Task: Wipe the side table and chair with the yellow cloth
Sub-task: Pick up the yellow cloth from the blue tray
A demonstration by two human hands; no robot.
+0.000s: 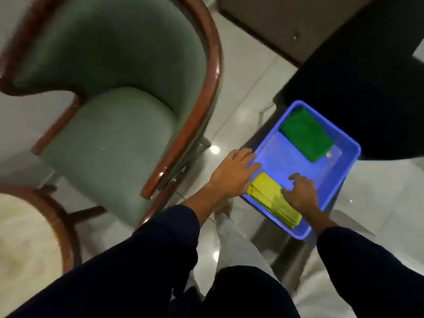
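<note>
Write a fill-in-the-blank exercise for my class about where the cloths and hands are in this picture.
1. The yellow cloth lies folded inside the ____ plastic tray.
2. The folded cloth at the far end of the tray is ____.
3. The right hand rests on the ____ cloth.
4. The left hand rests on the tray's rim, on the side nearer the green upholstered ____.

Missing words: blue; green; yellow; chair

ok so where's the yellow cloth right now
In the head view, the yellow cloth lies folded in the near corner of the blue tub, lower right of the chair, between the left hand and right hand.
</note>
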